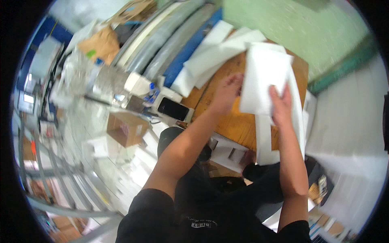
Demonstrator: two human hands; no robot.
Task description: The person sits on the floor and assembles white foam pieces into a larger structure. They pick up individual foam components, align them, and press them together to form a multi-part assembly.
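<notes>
My right hand [281, 104] is closed on a white foam sheet [265, 77], thumb flat on its upper face and the other fingers partly hidden at the edge. The sheet is tilted above a wooden table [219, 95]. My left hand [230, 91] is just beside the sheet's left edge, its fingers loosely bent and apart, somewhat blurred; nothing shows in them. More long white foam pieces [223, 52] lie overlapping at the back of the table. Another foam strip [263, 137] lies along its right side, under my right forearm.
A black-screened phone [173, 109] lies left of the table. Beyond it are a clear plastic bottle [109, 79], an open cardboard box [127, 128] and grey wrapped rolls [170, 38]. A green wall [291, 20] borders the back. Metal rails [60, 178] stand at far left.
</notes>
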